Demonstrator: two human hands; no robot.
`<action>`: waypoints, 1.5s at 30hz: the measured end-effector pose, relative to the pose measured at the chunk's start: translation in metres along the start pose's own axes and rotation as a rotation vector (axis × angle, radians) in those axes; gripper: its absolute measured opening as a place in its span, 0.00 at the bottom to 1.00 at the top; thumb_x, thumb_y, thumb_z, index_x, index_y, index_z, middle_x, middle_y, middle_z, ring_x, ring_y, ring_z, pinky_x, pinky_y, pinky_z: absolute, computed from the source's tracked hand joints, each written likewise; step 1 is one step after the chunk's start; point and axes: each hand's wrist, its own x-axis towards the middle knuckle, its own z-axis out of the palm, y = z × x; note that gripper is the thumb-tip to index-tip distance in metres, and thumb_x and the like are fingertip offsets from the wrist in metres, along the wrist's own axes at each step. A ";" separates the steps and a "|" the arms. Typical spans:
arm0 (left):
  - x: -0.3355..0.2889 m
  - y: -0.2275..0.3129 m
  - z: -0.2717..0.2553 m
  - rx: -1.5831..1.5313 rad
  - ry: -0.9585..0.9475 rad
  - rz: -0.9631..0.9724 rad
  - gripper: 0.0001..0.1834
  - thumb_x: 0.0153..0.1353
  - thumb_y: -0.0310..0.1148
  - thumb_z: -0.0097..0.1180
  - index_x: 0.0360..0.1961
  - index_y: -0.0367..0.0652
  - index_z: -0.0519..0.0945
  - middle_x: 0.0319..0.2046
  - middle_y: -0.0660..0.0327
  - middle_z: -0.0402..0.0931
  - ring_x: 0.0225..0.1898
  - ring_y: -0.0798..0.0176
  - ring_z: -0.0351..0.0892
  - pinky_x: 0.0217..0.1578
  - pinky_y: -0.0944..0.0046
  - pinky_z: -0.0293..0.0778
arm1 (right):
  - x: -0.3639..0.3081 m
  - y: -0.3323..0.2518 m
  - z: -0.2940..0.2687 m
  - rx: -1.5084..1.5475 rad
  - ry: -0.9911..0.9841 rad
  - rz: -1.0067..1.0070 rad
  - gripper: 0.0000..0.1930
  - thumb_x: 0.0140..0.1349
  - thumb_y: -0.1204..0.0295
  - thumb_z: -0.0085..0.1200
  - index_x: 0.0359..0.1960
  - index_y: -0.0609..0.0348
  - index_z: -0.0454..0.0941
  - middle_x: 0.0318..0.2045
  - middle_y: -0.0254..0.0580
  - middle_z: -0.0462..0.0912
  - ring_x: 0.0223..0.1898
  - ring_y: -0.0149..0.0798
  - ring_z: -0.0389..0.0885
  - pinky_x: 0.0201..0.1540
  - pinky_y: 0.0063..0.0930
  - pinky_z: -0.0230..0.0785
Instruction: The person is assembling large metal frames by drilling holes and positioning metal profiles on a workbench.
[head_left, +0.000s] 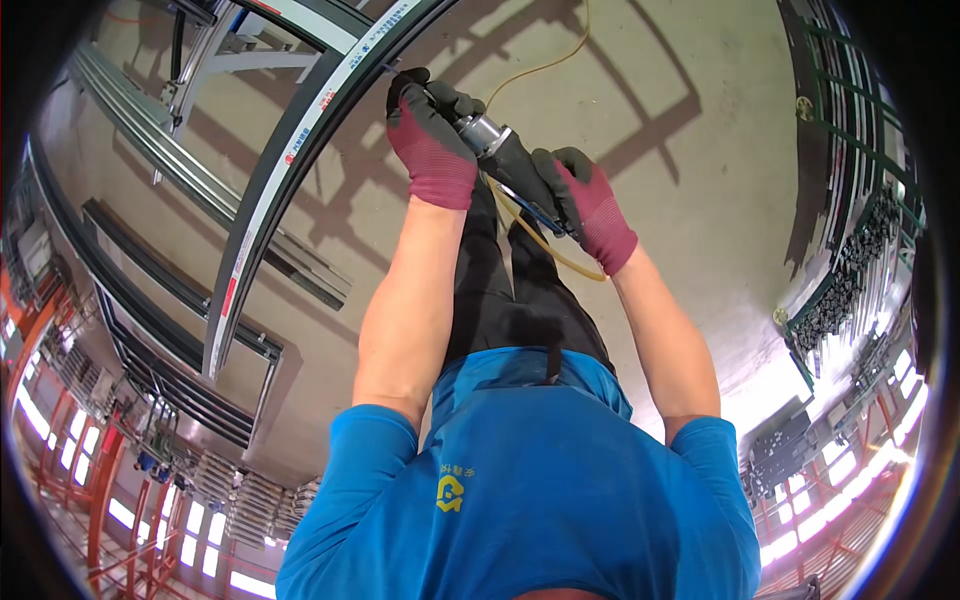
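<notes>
A black and silver air-powered hand tool [515, 165], perhaps a drill or screwdriver, is held slantwise in front of my legs. My left hand [432, 145], in a maroon and dark grey glove, is closed around its front end, close to the long dark metal profile [262, 205]. A thin tip shows just past the left fingers, at the profile's edge; whether it touches cannot be told. My right hand [590, 205], gloved alike, is wrapped round the tool's rear body. A yellow air hose [575, 265] hangs below the right hand.
The profile belongs to a frame on the left, with pale labelled strip along it. More metal profiles [170, 145] and dark bars [160, 365] lie further left. On the right stands a green rack [860, 240] with bundled bars. The hose [540, 68] also runs across the floor ahead.
</notes>
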 end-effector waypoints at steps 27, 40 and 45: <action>0.099 0.215 0.042 0.991 0.008 0.045 0.25 0.62 0.50 0.68 0.49 0.41 0.85 0.34 0.63 0.79 0.34 0.68 0.79 0.31 0.63 0.77 | -0.011 -0.062 -0.004 -0.365 -0.167 -0.139 0.30 0.56 0.52 0.70 0.55 0.55 0.76 0.46 0.54 0.86 0.50 0.56 0.85 0.53 0.45 0.75; 0.173 0.158 0.033 0.635 -0.057 -0.024 0.08 0.58 0.34 0.59 0.32 0.40 0.81 0.18 0.56 0.74 0.18 0.52 0.78 0.25 0.54 0.79 | -0.003 -0.064 -0.001 -0.147 -0.236 0.049 0.26 0.54 0.51 0.74 0.41 0.62 0.81 0.33 0.51 0.84 0.34 0.44 0.81 0.43 0.38 0.74; 0.190 0.158 0.022 0.650 -0.049 0.067 0.08 0.59 0.35 0.59 0.31 0.42 0.80 0.18 0.56 0.73 0.18 0.52 0.78 0.25 0.55 0.78 | -0.003 -0.056 0.006 -0.031 -0.295 0.060 0.21 0.59 0.58 0.71 0.42 0.63 0.81 0.31 0.40 0.81 0.34 0.30 0.77 0.39 0.29 0.71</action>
